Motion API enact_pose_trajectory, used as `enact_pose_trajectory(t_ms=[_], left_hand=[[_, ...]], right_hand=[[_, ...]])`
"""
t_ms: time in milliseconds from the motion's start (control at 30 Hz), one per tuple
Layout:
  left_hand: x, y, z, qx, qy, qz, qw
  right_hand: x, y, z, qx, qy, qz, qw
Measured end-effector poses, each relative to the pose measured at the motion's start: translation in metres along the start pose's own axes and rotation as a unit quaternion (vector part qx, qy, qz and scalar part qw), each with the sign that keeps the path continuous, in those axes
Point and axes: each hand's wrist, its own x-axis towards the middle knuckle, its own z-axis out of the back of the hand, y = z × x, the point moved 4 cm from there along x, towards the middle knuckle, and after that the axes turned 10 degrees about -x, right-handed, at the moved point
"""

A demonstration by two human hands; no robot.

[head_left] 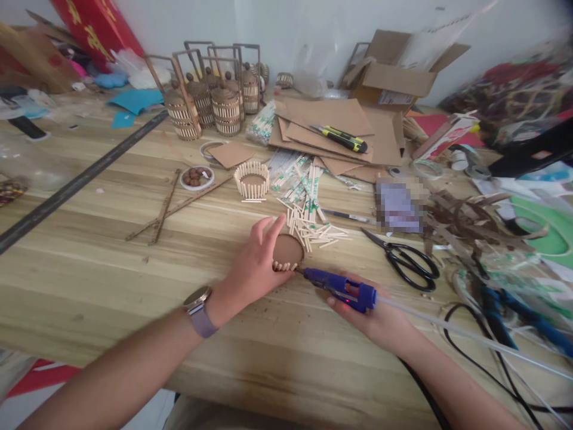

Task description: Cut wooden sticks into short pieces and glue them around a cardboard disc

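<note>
Nearest, the right hand is closed around a blue glue gun, whose nozzle points at the near edge of the card disc, the landmark here. The left hand is partly open, thumb and forefinger curved about the disc's left side and appearing to hold it lightly. The disc lies on the bench with a short row of upright sticks along its near rim. Assessment: disc light, fairly stiff, liable to bend if squeezed across; sticks light and likely fragile at the joint while any glue is soft. Recommended hold: the bare rim, clear of the sticks. The gun is probably heavier, with a drag from its cord; it should be held at the grip, fingers off the nozzle, judged hot. To the right of the disc lie black scissors, stiff, best taken by the loops. Just beyond the disc is a loose pile of sticks, light and apt to roll; pinch singly. Farther beyond, slightly left, stands a stick-walled ring, likely delicate, better lifted low by its base. Farther still lie cardboard sheets bearing a utility knife, best gripped by its handle.
</note>
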Motion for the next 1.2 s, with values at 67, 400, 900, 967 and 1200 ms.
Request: enact_pose_trajectory(t_ms=[67,400,900,967,1200], left_hand=[[0.000,0.000,0.000,0.001,0.001,-0.001,1.000],[0.001,-0.003,0.001,0.007,0.000,-0.012,1.000],[0.001,-0.001,0.002,0.004,0.001,-0.005,1.000],[0.000,0.000,0.002,-0.001,0.000,-0.004,1.000],[0.001,0.002,0.001,-0.009,0.012,-0.006,1.000]], right_hand=[[-0.001,-0.002,0.000,-0.002,-0.013,-0.008,1.000],[-0.001,-0.001,-0.002,0.015,0.014,-0.012,1.000],[-0.009,-0.002,0.010,0.270,0.305,-0.129,0.904],[-0.011,0.003,0.014,0.239,0.340,-0.117,0.902],[0.016,0.008,0.049,-0.232,0.148,-0.013,0.961]])
